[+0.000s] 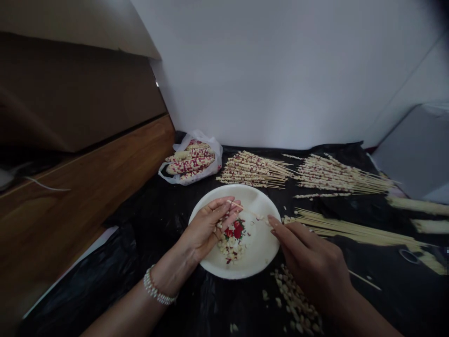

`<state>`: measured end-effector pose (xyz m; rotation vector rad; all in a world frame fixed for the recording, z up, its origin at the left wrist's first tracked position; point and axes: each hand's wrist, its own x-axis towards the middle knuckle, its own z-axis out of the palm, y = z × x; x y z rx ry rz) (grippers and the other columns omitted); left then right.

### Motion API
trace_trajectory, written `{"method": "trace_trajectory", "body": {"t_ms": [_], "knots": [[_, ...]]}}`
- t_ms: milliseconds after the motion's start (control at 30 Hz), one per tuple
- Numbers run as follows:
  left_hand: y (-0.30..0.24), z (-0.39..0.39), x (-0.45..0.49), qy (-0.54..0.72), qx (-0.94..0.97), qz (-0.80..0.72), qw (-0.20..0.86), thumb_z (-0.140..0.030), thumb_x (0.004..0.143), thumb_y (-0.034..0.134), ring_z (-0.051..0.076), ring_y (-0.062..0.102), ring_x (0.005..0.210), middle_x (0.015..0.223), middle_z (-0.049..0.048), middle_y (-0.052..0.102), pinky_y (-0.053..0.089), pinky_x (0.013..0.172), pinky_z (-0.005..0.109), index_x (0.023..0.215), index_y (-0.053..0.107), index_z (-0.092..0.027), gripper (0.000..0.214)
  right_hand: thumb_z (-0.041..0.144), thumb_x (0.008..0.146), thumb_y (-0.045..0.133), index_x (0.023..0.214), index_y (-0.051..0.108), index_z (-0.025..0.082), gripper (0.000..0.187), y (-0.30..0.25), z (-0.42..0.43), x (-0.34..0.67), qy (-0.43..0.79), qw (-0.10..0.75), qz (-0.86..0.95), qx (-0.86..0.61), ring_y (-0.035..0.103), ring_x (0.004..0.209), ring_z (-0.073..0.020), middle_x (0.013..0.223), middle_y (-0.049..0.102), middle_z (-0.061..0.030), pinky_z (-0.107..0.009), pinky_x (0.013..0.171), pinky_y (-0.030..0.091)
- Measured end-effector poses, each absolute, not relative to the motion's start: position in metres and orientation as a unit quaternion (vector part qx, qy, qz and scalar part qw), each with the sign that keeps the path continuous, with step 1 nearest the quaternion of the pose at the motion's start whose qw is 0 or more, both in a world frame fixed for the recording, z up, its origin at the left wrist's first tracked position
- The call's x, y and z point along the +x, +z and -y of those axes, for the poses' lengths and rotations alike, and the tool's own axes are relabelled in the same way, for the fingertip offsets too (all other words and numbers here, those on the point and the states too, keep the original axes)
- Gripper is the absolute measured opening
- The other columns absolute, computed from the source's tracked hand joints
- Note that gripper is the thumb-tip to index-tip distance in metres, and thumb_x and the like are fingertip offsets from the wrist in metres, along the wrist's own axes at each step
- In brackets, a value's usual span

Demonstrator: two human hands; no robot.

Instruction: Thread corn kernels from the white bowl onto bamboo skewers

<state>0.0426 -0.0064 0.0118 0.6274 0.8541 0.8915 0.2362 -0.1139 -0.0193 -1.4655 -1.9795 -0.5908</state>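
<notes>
Over a white bowl [270, 206] with a red floral print, my left hand [210, 224] is turned palm up, its fingers curled around a few pale corn kernels. A thin wooden skewer [250, 212] reaches across the bowl to the fingers of that hand. My right hand [312, 252] grips this skewer at the bowl's right rim, and a few kernels sit on the stick by its fingertips. Loose corn kernels [231, 248], pale with some dark red, lie in the bowl below my left hand.
Behind the bowl, a plastic bag [215, 150] holds speckled corn cobs [191, 164]. Two piles of kernel-threaded skewers [249, 171] [326, 173] lie to its right. Bare sticks [336, 224] and stripped cobs [417, 204] are at right. More kernels [298, 302] lie on the black sheet.
</notes>
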Motion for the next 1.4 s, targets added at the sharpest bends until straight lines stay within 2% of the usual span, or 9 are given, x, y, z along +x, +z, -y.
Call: {"method": "trace_trajectory", "body": {"t_ms": [333,467,1100,1400], "knots": [[0.0166,0.0108,0.0442,0.414,0.3,-0.41,0.755,-0.009,0.081,0.063,0.012,0.068,0.082,0.097,0.0096,0.073,0.054,0.078,0.018,0.098,0.071,-0.013,0.019,0.008,0.085,0.051,0.127,0.054,0.015,0.042,-0.0238,0.1126,0.2381,-0.241,0.292,0.749,-0.544,0.061,0.074,-0.0138,0.09,0.066,-0.0056,-0.025,0.057,0.043],[0.0169,0.0111,0.0438,0.416,0.303,-0.403,0.757,-0.014,0.083,0.062,0.013,0.068,0.083,0.096,0.0091,0.073,0.054,0.081,0.02,0.096,0.071,-0.013,0.016,0.009,0.086,0.05,0.127,0.054,0.016,0.042,-0.0246,0.1131,0.2389,-0.238,0.284,0.745,-0.555,0.061,0.074,-0.0138,0.093,0.065,-0.0062,-0.025,0.053,0.04],[0.0154,0.0084,0.0439,0.417,0.295,-0.418,0.751,-0.008,0.084,0.058,0.012,0.069,0.082,0.095,0.0093,0.073,0.054,0.079,0.018,0.092,0.07,-0.011,0.015,0.009,0.086,0.051,0.126,0.055,0.016,0.041,-0.0229,0.1146,0.2374,-0.248,0.282,0.746,-0.55,0.06,0.076,-0.0143,0.09,0.066,-0.0055,-0.026,0.057,0.039],[0.014,0.0086,0.0438,0.415,0.295,-0.423,0.75,-0.009,0.081,0.063,0.013,0.069,0.084,0.096,0.009,0.073,0.054,0.078,0.017,0.092,0.071,-0.012,0.014,0.007,0.085,0.051,0.129,0.053,0.016,0.044,-0.0263,0.1153,0.2357,-0.241,0.286,0.745,-0.552,0.06,0.077,-0.015,0.09,0.065,-0.0056,-0.027,0.057,0.04]]}}
